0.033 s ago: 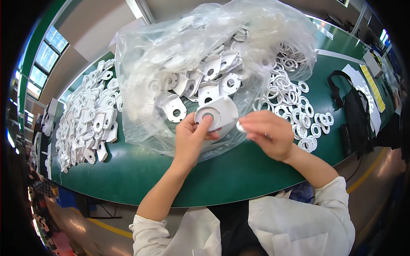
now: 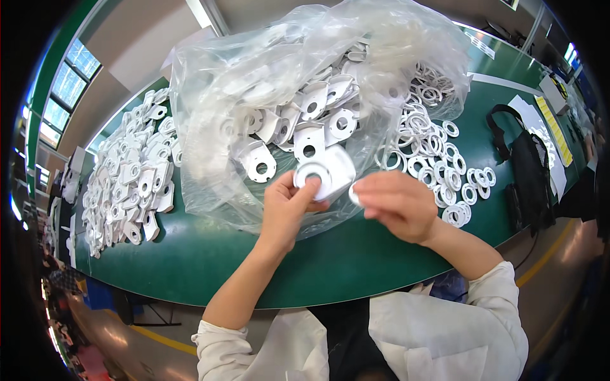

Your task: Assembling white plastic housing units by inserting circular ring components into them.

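At the left of the green table (image 2: pixel 190 260) lies a loose heap (image 2: pixel 130 181) of white plates, each with a round hole. Next comes a clear bag (image 2: pixel 206 168), its mouth open toward the person, with more plates (image 2: pixel 314 100) inside. Before that mouth, the left hand (image 2: pixel 286 204) is partly closed on one plate (image 2: pixel 342 170), thumb pressed over its round end and fingers beneath; the flat end points away, up and to the right. Just right of that plate, the right hand (image 2: pixel 399 203) has thumb and fingers pinched together on a small white piece (image 2: pixel 354 194), probably a ring, though blur and the fingers hide most of it. Beyond that hand spread loose white rings (image 2: pixel 453 180), then a black bag (image 2: pixel 532 174) beside some paper (image 2: pixel 522 109).
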`<state>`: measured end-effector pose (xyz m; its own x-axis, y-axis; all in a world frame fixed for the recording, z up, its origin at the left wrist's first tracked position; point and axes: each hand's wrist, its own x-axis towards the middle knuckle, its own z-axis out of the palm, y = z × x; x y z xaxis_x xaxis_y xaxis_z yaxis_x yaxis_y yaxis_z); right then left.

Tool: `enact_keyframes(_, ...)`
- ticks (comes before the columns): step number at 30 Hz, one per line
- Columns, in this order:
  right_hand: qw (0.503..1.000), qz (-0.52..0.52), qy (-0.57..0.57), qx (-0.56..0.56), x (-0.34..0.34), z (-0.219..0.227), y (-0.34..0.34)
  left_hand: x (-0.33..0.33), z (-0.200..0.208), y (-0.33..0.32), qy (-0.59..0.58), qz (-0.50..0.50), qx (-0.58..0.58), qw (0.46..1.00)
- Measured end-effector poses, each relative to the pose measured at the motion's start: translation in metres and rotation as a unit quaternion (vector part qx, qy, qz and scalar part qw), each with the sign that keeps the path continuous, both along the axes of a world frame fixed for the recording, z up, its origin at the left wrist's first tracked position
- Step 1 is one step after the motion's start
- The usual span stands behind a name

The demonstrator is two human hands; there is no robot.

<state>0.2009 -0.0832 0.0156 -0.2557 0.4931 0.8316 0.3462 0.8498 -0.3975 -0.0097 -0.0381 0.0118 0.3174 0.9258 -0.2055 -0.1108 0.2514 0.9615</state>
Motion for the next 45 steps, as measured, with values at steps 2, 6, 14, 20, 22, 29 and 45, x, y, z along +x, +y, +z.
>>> enact_keyframes(2, 0.999, 0.015, -0.005, 0.029, -0.005, 0.002, -0.005, 0.001, -0.004, -0.008, -0.081, -0.021, -0.062, 0.995)
enact_keyframes(6, 0.998, 0.023, -0.034, 0.049, -0.006, -0.011, -0.003, 0.011, -0.002, -0.02, -0.227, -0.068, -0.131, 0.963)
enact_keyframes(14, 0.971, 0.006, -0.213, -0.103, -0.013, -0.027, -0.002, 0.018, -0.004, -0.032, -0.208, -0.104, -0.137, 0.963)
enact_keyframes(20, 0.976, 0.098, -0.007, -0.193, -0.003, -0.018, 0.003, 0.012, -0.009, -0.025, -0.185, -0.138, -0.109, 0.967)
enact_keyframes(22, 0.993, -0.006, -0.032, -0.115, 0.013, -0.006, 0.007, 0.011, -0.006, -0.024, -0.154, -0.137, -0.094, 0.974)
enact_keyframes(29, 0.894, -0.269, -0.203, -0.297, 0.061, -0.002, 0.021, 0.009, -0.011, -0.019, -0.156, -0.084, -0.119, 0.977)
enact_keyframes(45, 0.844, 0.024, 0.212, -0.493, 0.021, 0.014, 0.002, 0.018, -0.01, -0.024, -0.171, -0.16, -0.096, 0.967)
